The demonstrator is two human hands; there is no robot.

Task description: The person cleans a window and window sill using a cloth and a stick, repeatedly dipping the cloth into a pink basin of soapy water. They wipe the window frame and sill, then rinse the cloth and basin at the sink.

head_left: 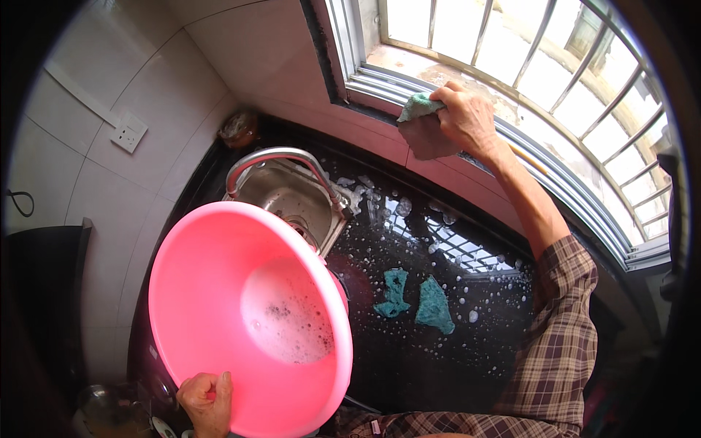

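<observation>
My left hand grips the near rim of a large pink plastic basin, which is tilted with its opening facing me. Soapy water with small bubbles lies in its bottom. Up at the window, my right hand pinches a green cloth against the sill below the sliding frame. A dark shape on the tiles under that hand could be a shadow or wet cloth; I cannot tell. Two more green rag pieces, a notched one and a wider one, lie on the black countertop.
Beyond the basin is a steel sink with a curved faucet arching over it. Foam and drops dot the counter. A brown pot stands in the back corner. Metal window bars rise behind the sill. A wall socket is at left.
</observation>
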